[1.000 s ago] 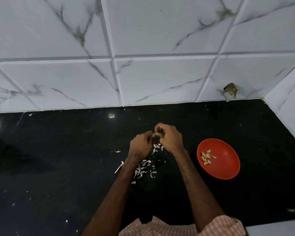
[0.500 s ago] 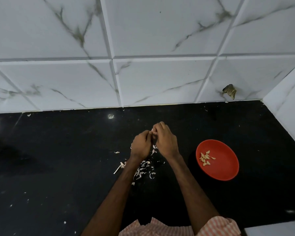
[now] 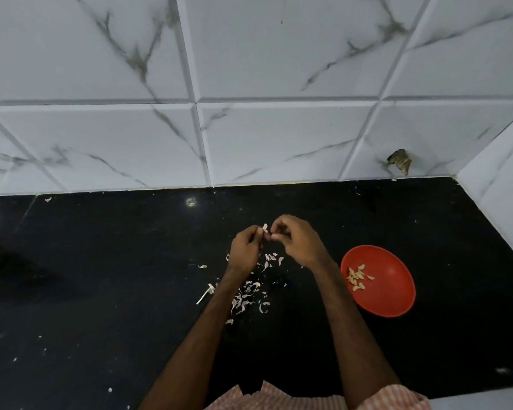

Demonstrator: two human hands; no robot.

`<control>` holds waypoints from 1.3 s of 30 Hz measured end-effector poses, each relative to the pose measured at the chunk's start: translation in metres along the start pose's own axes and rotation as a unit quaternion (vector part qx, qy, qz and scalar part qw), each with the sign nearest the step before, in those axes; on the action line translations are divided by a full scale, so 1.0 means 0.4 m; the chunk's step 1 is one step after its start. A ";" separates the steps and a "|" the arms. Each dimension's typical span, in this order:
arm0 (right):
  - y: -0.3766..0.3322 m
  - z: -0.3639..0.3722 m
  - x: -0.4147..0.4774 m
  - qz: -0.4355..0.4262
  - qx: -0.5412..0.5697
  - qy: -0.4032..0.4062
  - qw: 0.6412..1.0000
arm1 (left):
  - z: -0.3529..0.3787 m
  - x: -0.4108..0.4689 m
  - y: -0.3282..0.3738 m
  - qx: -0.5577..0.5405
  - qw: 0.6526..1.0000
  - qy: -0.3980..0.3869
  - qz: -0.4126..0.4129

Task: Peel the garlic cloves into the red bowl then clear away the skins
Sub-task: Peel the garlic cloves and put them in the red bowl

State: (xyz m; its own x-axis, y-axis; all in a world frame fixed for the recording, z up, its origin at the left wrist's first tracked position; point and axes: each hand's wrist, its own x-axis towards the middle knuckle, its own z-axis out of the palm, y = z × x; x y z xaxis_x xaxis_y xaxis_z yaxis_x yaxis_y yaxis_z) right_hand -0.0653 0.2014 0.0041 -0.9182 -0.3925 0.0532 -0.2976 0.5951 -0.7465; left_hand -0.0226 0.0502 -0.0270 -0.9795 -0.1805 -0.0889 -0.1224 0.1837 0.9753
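1. Hands came together above the middle of the surface (image 3: 101, 276). The left hand (image 3: 245, 250) and the right hand (image 3: 299, 244) both had their fingers curled in, tips nearly touching, pinching a garlic clove (image 3: 265, 227) between them. Only a pale papery tip of it showed above the knuckles.
2. The red bowl (image 3: 394, 297) sat on the surface just to the right of the right forearm, apart from it. It held a small cluster of peeled cloves (image 3: 356, 279) toward its left side.
3. At the back, the surface ended at the tiled wall (image 3: 279, 69). A side wall (image 3: 504, 184) closed the corner on the right, and the bowl stood well clear of it. To the left lay a wide dark stretch carrying only scattered white specks.
4. Skins (image 3: 246, 294) lay strewn under and between the wrists, thin, curled and whitish. A stiff pale stem piece (image 3: 205, 294) rested just left of the left forearm.
5. The surface was black, smooth and glossy, catching small glints of light. The wall tiles were large, white and grey-veined like marble, with bevelled joints. The bowl was round, shallow and evenly red. A dark, ragged patch (image 3: 399, 161) marked the wall low down near the corner.
6. A striped pink-and-white cloth (image 3: 279, 399) showed at the near edge, between the forearms.
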 end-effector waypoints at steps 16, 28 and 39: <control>-0.040 0.056 0.001 0.037 0.298 0.129 0.945 | -0.003 -0.023 0.075 -0.190 0.972 -0.052 -0.130; -0.033 0.035 -0.003 0.043 0.382 0.076 0.920 | -0.044 -0.032 0.097 -0.142 0.974 -0.131 -0.117; -0.045 0.035 0.002 0.055 0.382 0.079 0.919 | -0.035 -0.034 0.102 -0.153 0.974 -0.079 -0.147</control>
State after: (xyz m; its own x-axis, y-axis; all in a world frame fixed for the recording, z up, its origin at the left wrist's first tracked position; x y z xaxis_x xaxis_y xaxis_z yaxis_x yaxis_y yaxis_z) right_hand -0.0569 0.1806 0.0084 -0.9760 -0.2177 0.0004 0.0140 -0.0645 -0.9978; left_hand -0.0120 0.0467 0.0170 -0.9244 -0.0256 -0.3806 -0.3725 -0.1551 0.9150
